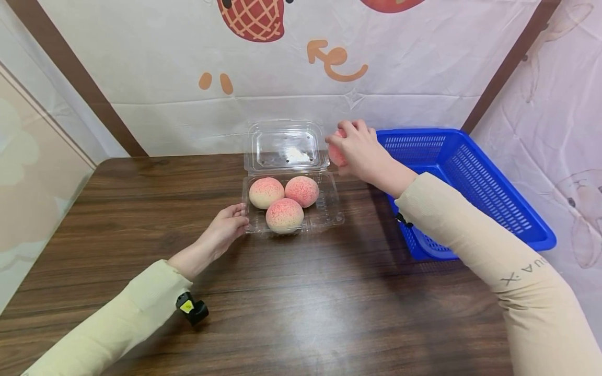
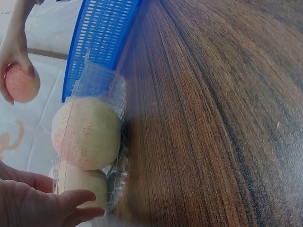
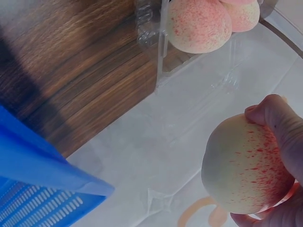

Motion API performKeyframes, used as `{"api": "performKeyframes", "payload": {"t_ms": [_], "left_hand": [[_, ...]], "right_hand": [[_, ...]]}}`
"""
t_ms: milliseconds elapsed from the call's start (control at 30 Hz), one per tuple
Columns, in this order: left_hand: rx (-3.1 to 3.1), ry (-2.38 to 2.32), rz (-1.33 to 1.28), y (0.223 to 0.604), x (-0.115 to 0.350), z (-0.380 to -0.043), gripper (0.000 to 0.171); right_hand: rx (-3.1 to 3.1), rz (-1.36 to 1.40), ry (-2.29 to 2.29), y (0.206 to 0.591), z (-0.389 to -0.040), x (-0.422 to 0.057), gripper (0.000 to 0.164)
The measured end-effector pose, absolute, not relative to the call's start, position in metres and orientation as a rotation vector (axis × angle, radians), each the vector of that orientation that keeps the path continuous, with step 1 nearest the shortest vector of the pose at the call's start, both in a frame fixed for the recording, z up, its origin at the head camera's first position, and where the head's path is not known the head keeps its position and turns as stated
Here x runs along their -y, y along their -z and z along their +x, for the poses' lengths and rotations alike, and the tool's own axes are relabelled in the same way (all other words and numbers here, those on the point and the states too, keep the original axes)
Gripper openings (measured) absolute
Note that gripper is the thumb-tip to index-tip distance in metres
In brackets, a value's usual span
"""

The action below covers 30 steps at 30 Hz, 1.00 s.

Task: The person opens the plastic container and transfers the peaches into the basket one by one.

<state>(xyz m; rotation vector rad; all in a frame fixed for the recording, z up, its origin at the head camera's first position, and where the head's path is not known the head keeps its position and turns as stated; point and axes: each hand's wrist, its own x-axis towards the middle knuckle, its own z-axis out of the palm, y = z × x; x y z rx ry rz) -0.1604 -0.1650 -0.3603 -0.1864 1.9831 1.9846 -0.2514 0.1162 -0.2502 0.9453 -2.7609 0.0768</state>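
A right hand [image 1: 359, 151] grips a peach [image 1: 336, 153] above the tray's [image 1: 329, 216] open back corner; the left hand [image 1: 226, 227], fingers apparently relaxed, touches its near-left edge.

The left hand [image 2: 33, 208] lies at the lower left corner, its fingers [image 2: 75, 197] resting against the wall of a clear plastic clamshell box [image 2: 102, 85] that sits on the dark wood-grain table [image 2: 213, 123]. Through the plastic show two pale peaches [image 2: 85, 133], one just behind the other. Beyond the box rises the side of a blue slotted basket [image 2: 102, 33]. At the upper left, the right hand [image 2: 14, 52] holds another pink-speckled peach [image 2: 21, 84] above a white cloth backdrop [image 2: 42, 123].
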Motion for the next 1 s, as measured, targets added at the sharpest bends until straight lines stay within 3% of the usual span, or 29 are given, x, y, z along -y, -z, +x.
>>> {"api": "performKeyframes", "payload": {"t_ms": [1000], "left_hand": [[-1.988, -1.977, -0.182, 0.361, 0.166, -0.160, 0.053]], "right_hand": [[2.798, 0.883, -0.048, 0.249, -0.269, -0.148, 0.060]]}}
